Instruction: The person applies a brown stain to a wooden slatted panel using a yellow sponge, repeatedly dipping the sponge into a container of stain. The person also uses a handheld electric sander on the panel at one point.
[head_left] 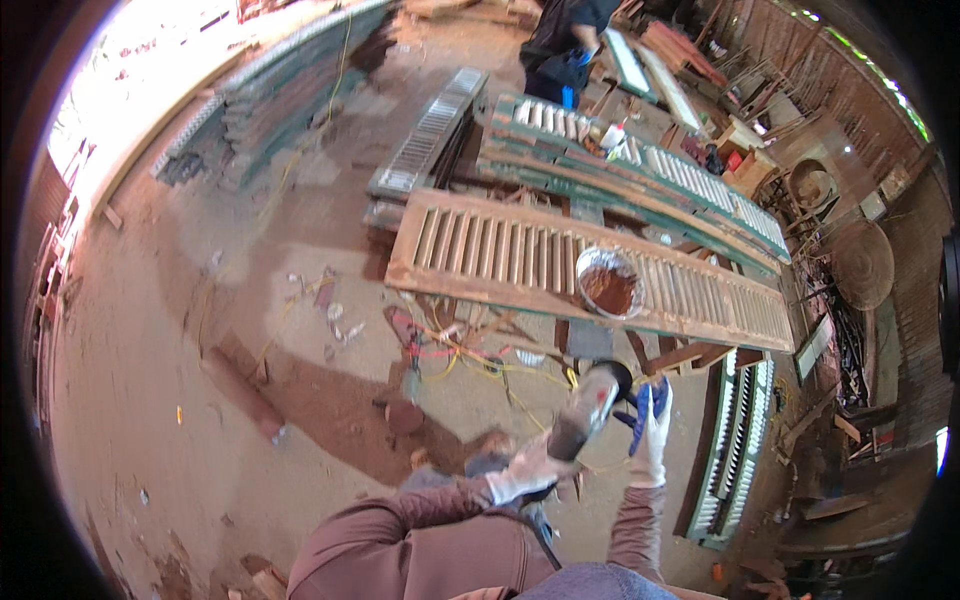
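My left hand (525,472), in a white glove, grips a dark bottle (585,408) with a red-brown stained side, tilted with its mouth pointing up toward the shutter. My right hand (650,428), in a white and blue glove, is at the bottle's black top end (616,375), fingers raised beside it. Just beyond lies a long brown louvered wooden shutter (480,250) on supports, and on it stands a round bowl (609,284) holding red-brown liquid.
More green and white louvered shutters (640,160) lie behind, with a small white bottle (612,137) on them. Another person (565,45) stands at the far end. Yellow and red cables (470,355) trail over the dirt floor. A shutter (735,440) leans at right.
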